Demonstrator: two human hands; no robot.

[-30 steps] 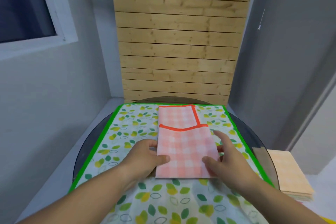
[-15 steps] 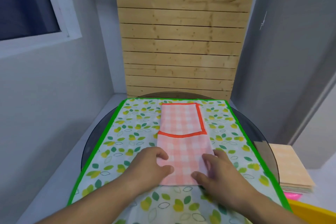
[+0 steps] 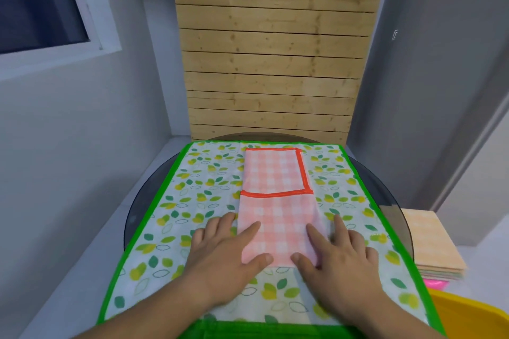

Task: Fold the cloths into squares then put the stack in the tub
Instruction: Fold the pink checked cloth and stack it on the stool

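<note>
A pink checked cloth (image 3: 278, 201) with an orange-red border lies folded into a long strip on the leaf-patterned mat (image 3: 198, 190). Its near half is doubled over the far half, the fold's border running across the middle. My left hand (image 3: 225, 248) lies flat on the near left corner of the cloth, fingers spread. My right hand (image 3: 338, 250) presses flat on the near right corner. A stack of folded cloths (image 3: 432, 248) sits low at the right. The yellow tub (image 3: 473, 316) shows at the bottom right corner.
The mat with a green border covers a round dark glass table (image 3: 391, 201). A wooden slat panel (image 3: 275, 63) stands behind it, grey walls on both sides, a window at the upper left. Something pink (image 3: 435, 283) lies under the stack.
Both hands slid toward me along the cloth and flattened onto its near corners. The view tilted down, bringing the yellow tub into sight.
</note>
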